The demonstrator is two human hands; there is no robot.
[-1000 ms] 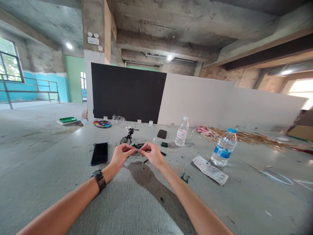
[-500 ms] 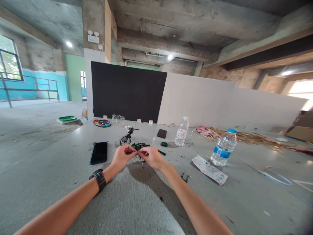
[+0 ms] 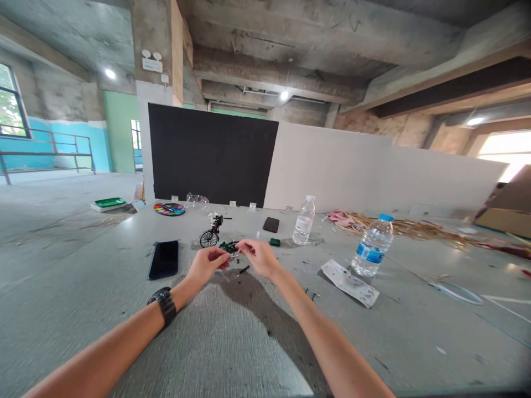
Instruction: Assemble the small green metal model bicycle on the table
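"What is differing from half a second ago?"
"The left hand (image 3: 207, 264) and right hand (image 3: 259, 258) are parting; their fingers (image 3: 246, 244) are no longer meeting."
"Are they gripping anything?"
"They are pinching narrowly; on what, one cannot tell. Just beyond them, one green cluster (image 3: 228, 247) and one wheeled piece (image 3: 212, 233) are resting; rightward, two bottles (image 3: 304, 222) are standing."

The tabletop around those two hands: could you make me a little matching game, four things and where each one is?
1. Black spoked-wheel piece
2. Blue-capped bottle
3. Paint palette
4. Wristwatch

A. Near the foot of the black panel
B. Strapped on the left arm
C. Beside the printed paper
D. Just beyond the left hand

Pairs: 1-D, 2-C, 3-A, 4-B
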